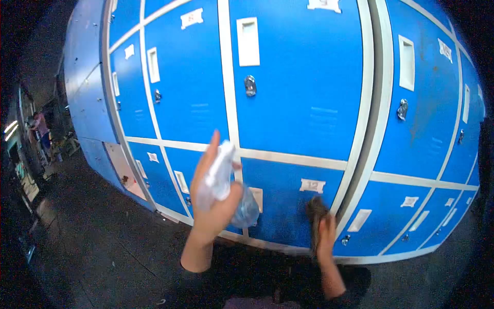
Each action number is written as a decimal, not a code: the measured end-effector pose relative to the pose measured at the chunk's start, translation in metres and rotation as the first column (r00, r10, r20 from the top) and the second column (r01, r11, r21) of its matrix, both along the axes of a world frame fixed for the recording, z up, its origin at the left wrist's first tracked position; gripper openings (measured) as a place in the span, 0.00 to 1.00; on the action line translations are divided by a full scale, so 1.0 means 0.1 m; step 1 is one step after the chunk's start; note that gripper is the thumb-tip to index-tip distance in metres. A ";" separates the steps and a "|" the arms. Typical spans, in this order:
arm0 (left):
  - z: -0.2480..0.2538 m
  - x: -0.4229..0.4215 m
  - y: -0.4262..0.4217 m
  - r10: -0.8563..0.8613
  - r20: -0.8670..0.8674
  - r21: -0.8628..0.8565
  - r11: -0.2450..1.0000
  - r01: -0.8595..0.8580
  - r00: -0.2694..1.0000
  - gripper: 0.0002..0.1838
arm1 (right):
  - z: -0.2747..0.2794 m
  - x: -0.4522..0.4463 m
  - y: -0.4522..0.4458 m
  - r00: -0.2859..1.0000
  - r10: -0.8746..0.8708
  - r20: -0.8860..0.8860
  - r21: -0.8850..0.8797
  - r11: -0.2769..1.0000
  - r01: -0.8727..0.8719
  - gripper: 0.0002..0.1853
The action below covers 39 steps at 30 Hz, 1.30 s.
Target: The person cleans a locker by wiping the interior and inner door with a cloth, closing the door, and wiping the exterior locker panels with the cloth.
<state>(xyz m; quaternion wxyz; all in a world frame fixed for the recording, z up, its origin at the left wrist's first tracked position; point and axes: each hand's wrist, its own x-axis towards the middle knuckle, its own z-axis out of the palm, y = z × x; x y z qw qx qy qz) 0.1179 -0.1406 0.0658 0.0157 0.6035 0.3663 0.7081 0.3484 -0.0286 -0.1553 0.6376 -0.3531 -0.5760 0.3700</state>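
My left hand (216, 206) is closed around a clear spray bottle (247, 210) with a white head, held in front of the lower lockers. Motion blurs the bottle, and my fingers cover part of it. My right hand (325, 238) grips a dark brown rag (316, 213), also blurred, close to the blue locker door marked 12 (285, 206). Whether the rag touches that door, I cannot tell.
Blue lockers with white frames fill the view, including a large upper door (298, 103) with a metal lock (250, 86). An open compartment (123, 167) shows at lower left. Dark floor (103, 242) lies below. Another person (41, 129) stands far left.
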 end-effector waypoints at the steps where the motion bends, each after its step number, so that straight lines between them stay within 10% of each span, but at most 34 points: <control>1: 0.20 0.06 0.00 -0.001 0.031 0.052 0.999 -0.001 1.000 0.40 | -0.07 -0.01 -0.15 0.998 -0.003 0.061 -0.081 0.997 0.008 0.27; 8: 0.66 0.13 0.10 -0.026 0.010 0.057 0.998 0.025 1.000 0.40 | -0.16 0.08 -0.39 0.958 0.223 -0.181 -0.143 0.958 -0.250 0.29; 10: 0.64 0.13 0.11 -0.034 0.008 0.022 0.999 0.034 0.999 0.41 | -0.14 0.18 -0.21 0.991 0.074 -0.116 -0.239 0.966 -0.100 0.28; 14: 0.29 0.00 0.26 -0.085 -0.009 -0.034 0.996 0.085 0.996 0.45 | 0.18 0.51 0.10 0.783 0.098 -0.615 -0.029 0.989 -0.146 0.31; 16: 0.02 -0.07 0.30 -0.249 0.061 -0.139 0.957 0.256 0.966 0.48 | 0.70 0.55 0.16 0.806 -0.008 -0.591 0.162 0.978 0.129 0.32; 19: -0.62 -0.23 0.33 -0.350 0.119 -0.333 0.868 0.369 0.929 0.46 | 1.19 0.68 0.55 0.836 -0.410 -0.365 0.484 0.683 0.546 0.30; 21: -1.14 -0.37 0.43 -0.325 0.072 -0.436 0.840 0.323 0.943 0.45 | 1.45 0.75 0.94 0.591 -0.799 -0.114 0.685 0.368 0.629 0.28; 23: -1.55 -0.49 0.44 -0.263 -0.045 -0.478 0.853 0.210 0.964 0.44 | 2.78 0.14 0.56 0.757 -0.586 -0.289 0.812 0.269 0.518 0.30; 26: -2.22 -0.61 0.48 -0.215 -0.059 -0.531 0.834 0.152 0.975 0.43 | 3.18 -0.37 0.66 0.602 -0.798 -0.020 0.954 0.165 0.252 0.35; 28: -2.74 -0.68 0.65 -0.229 0.056 -0.634 0.744 0.212 0.972 0.39 | 3.20 -0.67 0.71 0.259 -0.961 0.093 0.992 0.110 0.053 0.37; 33: -2.97 -0.54 0.40 -0.194 -0.184 -0.361 0.925 0.117 0.964 0.27 | 3.24 -0.78 0.64 0.277 -0.890 0.362 0.901 0.259 -0.347 0.36; 39: -2.75 -0.53 0.24 -0.175 -0.302 -0.389 0.920 0.047 0.937 0.29 | 4.16 -0.80 0.80 0.265 -0.964 0.036 0.976 -0.023 -0.217 0.38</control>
